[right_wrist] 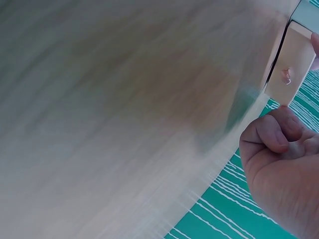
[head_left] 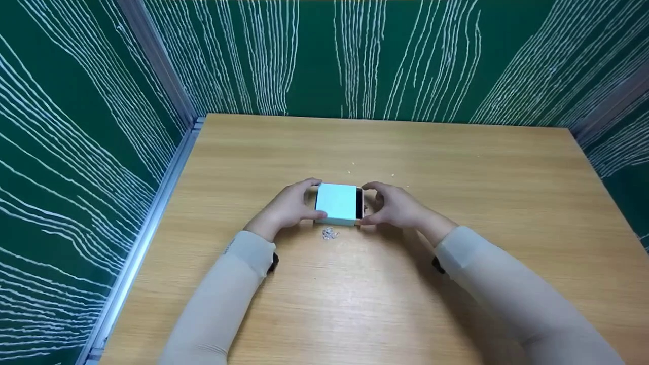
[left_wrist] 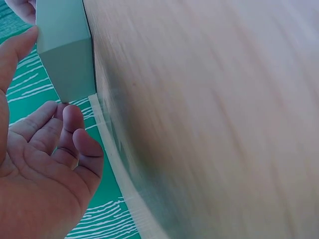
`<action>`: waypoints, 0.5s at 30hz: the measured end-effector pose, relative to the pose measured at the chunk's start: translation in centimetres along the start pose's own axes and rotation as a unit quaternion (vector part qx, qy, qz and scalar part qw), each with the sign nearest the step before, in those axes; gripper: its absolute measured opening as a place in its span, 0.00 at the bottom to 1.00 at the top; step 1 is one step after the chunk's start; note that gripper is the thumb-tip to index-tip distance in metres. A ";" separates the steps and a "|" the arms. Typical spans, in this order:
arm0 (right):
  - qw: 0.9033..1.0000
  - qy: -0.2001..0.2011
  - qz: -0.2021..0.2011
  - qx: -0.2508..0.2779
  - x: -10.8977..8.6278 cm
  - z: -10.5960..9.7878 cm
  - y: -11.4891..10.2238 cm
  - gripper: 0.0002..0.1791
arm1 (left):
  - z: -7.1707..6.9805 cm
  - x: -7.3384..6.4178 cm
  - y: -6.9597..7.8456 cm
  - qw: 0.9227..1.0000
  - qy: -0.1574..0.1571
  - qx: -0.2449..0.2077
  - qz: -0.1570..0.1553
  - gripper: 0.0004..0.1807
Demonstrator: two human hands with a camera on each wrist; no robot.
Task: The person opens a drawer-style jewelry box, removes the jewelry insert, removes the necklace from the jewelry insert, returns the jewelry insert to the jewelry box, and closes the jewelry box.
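Observation:
A pale mint drawer box (head_left: 336,200) lies on the table between both hands. My left hand (head_left: 289,208) grips its outer sleeve from the left, thumb at the near edge and fingers at the far one. On the right, my right hand (head_left: 398,205) pinches the box's inner tray (head_left: 359,204), which sticks out a little and shows a dark inside. The right wrist view shows a small pull loop (right_wrist: 286,75) on the tray's pale end. Just in front of the box lies a small heap of shiny, clear-silver jewellery (head_left: 330,233); its exact kind is too small to tell.
Tiny white specks (head_left: 392,175) are scattered on the wooden table (head_left: 380,304) beyond the box. Green panels with white lines (head_left: 314,61) stand behind and on both sides. A metal rail (head_left: 147,223) runs along the left table edge.

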State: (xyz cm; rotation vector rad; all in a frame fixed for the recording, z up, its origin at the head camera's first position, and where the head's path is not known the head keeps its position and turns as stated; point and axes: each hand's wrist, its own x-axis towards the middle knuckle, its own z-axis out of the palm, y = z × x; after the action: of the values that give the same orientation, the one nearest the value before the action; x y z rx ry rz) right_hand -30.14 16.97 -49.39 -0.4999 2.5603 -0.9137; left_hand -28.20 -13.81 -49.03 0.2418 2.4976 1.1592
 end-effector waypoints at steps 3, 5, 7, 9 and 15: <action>1.000 0.002 -0.002 -0.005 0.1 0.0 -0.1 0.56 | 0.0 0.0 0.0 1.000 0.001 0.001 -0.002 0.51; 1.000 0.003 -0.002 -0.003 0.1 0.1 -0.2 0.57 | 0.0 0.1 0.0 1.000 0.002 0.002 -0.003 0.51; 1.000 0.002 0.000 0.000 0.2 0.1 -0.3 0.57 | 0.0 0.1 0.0 1.000 0.004 0.001 -0.003 0.51; 1.000 -0.001 0.005 0.004 0.2 0.2 -0.3 0.57 | 0.0 0.1 0.1 1.000 0.004 0.001 -0.004 0.51; 1.000 -0.009 0.023 0.010 0.4 0.0 -0.7 0.56 | 0.0 0.0 0.3 1.000 0.002 0.006 -0.003 0.51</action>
State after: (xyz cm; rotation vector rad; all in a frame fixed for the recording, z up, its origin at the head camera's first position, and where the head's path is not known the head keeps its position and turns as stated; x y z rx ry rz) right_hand -30.33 16.28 -49.07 -0.4395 2.5334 -0.9128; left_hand -28.25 -13.64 -48.83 0.2359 2.5077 1.1444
